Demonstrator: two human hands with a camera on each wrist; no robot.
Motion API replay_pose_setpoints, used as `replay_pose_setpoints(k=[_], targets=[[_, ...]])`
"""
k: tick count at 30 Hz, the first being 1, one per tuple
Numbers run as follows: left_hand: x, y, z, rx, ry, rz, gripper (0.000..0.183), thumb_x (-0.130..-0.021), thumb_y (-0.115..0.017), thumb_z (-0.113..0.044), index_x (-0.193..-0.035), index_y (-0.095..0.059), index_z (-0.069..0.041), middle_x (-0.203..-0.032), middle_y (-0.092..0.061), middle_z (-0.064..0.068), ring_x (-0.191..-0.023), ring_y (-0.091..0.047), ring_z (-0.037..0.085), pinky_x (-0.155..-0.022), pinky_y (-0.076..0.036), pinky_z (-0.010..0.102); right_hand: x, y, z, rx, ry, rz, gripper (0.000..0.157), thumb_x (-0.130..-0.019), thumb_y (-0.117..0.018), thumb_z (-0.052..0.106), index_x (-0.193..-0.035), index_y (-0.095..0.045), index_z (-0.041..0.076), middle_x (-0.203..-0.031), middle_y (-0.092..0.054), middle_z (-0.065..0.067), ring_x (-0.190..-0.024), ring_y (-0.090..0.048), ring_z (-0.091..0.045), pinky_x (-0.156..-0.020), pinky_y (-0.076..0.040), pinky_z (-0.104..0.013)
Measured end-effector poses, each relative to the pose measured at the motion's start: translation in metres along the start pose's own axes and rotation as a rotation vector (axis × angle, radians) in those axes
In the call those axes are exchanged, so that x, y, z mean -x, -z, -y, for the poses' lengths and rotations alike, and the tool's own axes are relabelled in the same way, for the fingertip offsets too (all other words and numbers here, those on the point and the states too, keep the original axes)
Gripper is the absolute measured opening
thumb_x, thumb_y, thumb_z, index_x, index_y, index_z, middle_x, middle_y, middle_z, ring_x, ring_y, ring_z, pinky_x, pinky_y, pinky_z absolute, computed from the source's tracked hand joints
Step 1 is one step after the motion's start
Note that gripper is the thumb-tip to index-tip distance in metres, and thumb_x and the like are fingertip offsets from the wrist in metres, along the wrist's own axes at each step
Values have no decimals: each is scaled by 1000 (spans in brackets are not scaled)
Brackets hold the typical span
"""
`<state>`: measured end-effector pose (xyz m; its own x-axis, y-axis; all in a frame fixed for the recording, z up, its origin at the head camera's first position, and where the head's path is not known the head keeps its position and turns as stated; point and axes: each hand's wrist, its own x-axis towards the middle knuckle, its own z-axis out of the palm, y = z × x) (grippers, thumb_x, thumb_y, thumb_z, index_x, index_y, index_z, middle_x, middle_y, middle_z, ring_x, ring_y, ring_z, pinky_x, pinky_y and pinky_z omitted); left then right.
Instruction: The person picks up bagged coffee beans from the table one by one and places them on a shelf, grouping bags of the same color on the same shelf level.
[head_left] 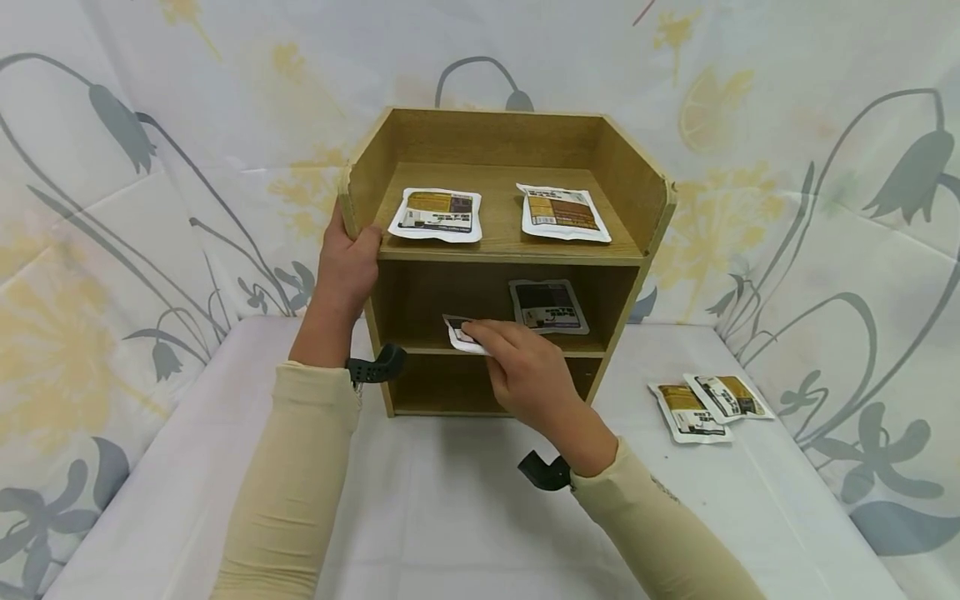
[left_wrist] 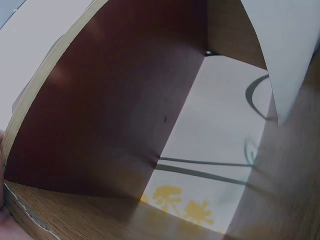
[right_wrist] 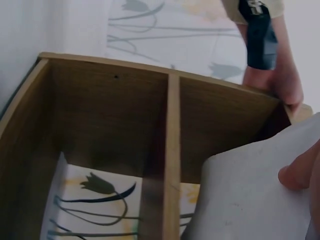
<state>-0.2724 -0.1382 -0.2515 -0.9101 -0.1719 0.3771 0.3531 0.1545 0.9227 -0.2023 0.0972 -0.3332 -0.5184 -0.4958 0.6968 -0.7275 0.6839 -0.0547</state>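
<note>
My left hand (head_left: 347, 271) grips the left side panel of a small wooden shelf (head_left: 498, 135), its thumb at the panel's front edge. At the left of the middle compartment, my right hand (head_left: 536, 375) pinches a white foil packet (head_left: 455, 332) that is tilted and partly hidden by the fingers. The right wrist view shows the packet's plain white back (right_wrist: 250, 187) with the thumb pressed on it. Another packet (head_left: 550, 306) lies at the right of that compartment. On the top shelf lie a left packet (head_left: 437, 214) and a right packet (head_left: 564, 213), apart from each other.
Two more packets, a lower one (head_left: 686, 414) and an upper one (head_left: 729, 397), overlap on the white-covered table (head_left: 450, 517) right of the shelf. A patterned cloth (head_left: 810, 275) hangs behind. The shelf's bottom compartment (head_left: 442, 385) is partly hidden by the right hand.
</note>
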Motion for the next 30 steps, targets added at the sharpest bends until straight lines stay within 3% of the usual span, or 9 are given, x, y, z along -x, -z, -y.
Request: replay_pose_setpoints(k=[9, 19, 30], targets=[[3, 2, 0, -1, 4, 2, 46, -97, -42, -15, -143, -39, -21, -131, -48, 12, -116, -46, 21, -103, -36, 39, -3, -21, 0, 47, 43, 30, 43, -87, -61, -1, -125, -66, 18, -121, -68, -1, -108, -64, -20, -87, -54, -34], [7, 3, -1, -1, 0, 18, 47, -98, -43, -16, -144, -37, -22, -134, -49, 12, -119, -45, 19, -106, -34, 39, 2, -36, -2, 34, 20, 78, 41, -83, -65, 2, -122, -67, 16, -122, -66, -5, -110, -63, -24, -93, -51, -41], [4, 1, 0, -6, -6, 18, 47, -98, -42, -15, -144, -38, -23, -135, -47, 13, -120, -45, 22, -106, -34, 41, -9, -46, -10, 9, -31, 192, 38, -89, -62, 22, -127, -64, 17, -131, -60, -6, -121, -56, -25, -104, -43, -42]])
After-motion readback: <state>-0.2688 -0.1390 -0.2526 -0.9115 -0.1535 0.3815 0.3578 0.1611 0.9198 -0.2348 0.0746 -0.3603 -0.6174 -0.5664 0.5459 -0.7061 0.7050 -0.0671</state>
